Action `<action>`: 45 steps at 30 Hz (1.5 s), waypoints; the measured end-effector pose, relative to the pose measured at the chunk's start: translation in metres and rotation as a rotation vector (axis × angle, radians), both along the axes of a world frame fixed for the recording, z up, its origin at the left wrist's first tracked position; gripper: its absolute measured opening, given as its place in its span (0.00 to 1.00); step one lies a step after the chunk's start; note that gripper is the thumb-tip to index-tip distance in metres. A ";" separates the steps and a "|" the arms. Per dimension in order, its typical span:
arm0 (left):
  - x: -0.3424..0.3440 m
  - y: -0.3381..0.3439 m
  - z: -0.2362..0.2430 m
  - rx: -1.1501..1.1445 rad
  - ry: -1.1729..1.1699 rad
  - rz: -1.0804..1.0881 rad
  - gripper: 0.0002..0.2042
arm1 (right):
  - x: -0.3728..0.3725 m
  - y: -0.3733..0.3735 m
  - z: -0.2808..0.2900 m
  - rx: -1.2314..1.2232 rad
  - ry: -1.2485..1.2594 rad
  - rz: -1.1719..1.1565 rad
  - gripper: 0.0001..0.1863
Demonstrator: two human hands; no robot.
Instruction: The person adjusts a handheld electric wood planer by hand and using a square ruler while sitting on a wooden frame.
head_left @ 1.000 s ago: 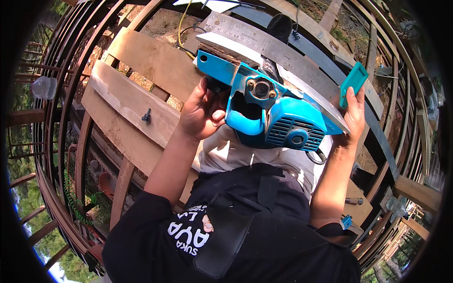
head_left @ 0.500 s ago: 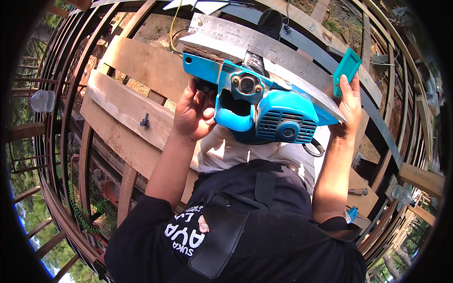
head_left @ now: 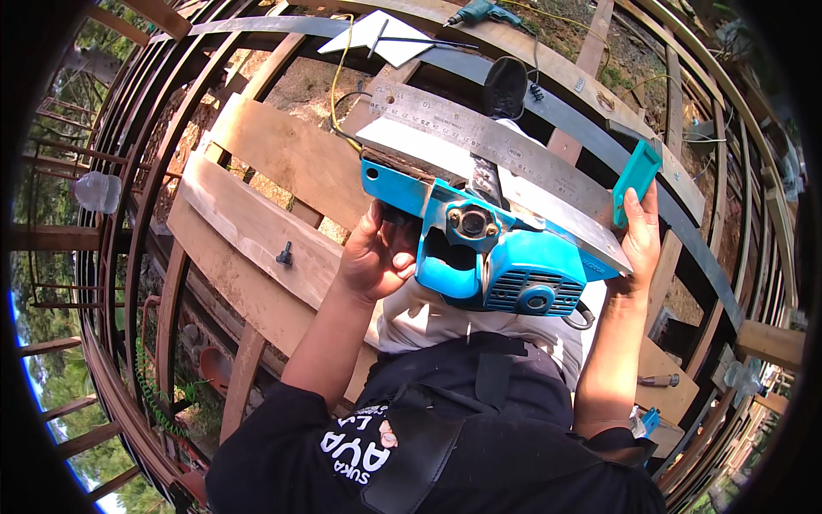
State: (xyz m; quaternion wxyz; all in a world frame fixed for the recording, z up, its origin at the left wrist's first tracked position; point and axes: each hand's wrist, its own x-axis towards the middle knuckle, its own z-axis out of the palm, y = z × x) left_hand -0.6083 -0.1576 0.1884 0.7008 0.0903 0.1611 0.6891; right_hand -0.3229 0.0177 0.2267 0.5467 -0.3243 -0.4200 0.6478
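Above my lap, a blue electric hand planer [head_left: 531, 287] is tilted so that its metal sole faces away from me. My left hand [head_left: 377, 257] is closed on the planer's left end, under the blue housing; some of its fingers are hidden. Along the sole lies the steel ruler blade of a try square [head_left: 514, 152], its teal stock at the right end. My right hand [head_left: 639, 236] supports the planer's right end, with fingers against the teal stock. Whether the blade touches the sole all along cannot be made out.
Wooden boards [head_left: 270, 158] lie to the left, with a small dark bolt [head_left: 284, 254] on one. A teal drill [head_left: 484, 12] and white sheet pieces [head_left: 374, 36] lie at the far side. A yellow cord [head_left: 334, 90] runs near the planer. A wooden-handled tool [head_left: 658, 380] sits at right.
The whole view has shifted, so the planer, square and hands appear lower and further right. Both hands keep the same hold. The drill at the far side has come into view.
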 end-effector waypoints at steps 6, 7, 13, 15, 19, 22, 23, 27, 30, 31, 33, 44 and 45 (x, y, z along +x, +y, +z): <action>0.003 0.002 0.001 0.041 -0.006 -0.027 0.26 | 0.003 0.000 -0.001 0.004 -0.033 -0.027 0.22; 0.003 0.001 -0.001 0.040 -0.019 -0.033 0.27 | 0.003 -0.001 -0.001 -0.001 -0.035 -0.041 0.22; 0.002 -0.001 -0.006 0.070 0.001 -0.044 0.28 | 0.011 0.002 -0.008 0.018 -0.057 -0.015 0.22; 0.002 -0.002 -0.005 0.084 0.031 -0.025 0.28 | 0.010 0.001 -0.008 0.014 -0.067 -0.006 0.21; 0.003 -0.004 -0.007 0.069 -0.074 -0.033 0.27 | 0.007 -0.001 -0.003 0.028 -0.080 -0.014 0.21; 0.005 -0.001 -0.009 0.033 0.039 0.071 0.22 | 0.002 -0.001 0.002 0.022 -0.085 -0.028 0.22; 0.006 -0.001 -0.009 -0.033 0.100 0.125 0.21 | 0.001 -0.003 0.004 0.005 -0.055 -0.025 0.22; 0.014 0.008 0.000 -0.211 0.131 0.275 0.20 | 0.005 0.004 0.001 0.052 -0.043 0.010 0.18; 0.006 0.006 -0.008 -0.114 0.017 0.212 0.18 | 0.003 0.003 0.004 0.095 -0.057 0.047 0.19; 0.008 0.007 0.000 -0.163 0.096 0.212 0.18 | 0.003 0.005 0.002 0.126 -0.017 0.106 0.20; -0.005 0.004 -0.018 0.006 -0.004 0.097 0.18 | -0.007 0.002 0.004 0.127 -0.037 -0.004 0.19; -0.001 0.004 -0.010 0.079 0.015 0.059 0.22 | -0.004 -0.006 0.017 0.081 0.034 0.027 0.30; -0.002 0.005 -0.010 0.072 0.001 0.068 0.21 | -0.006 -0.004 0.018 0.089 0.044 0.026 0.30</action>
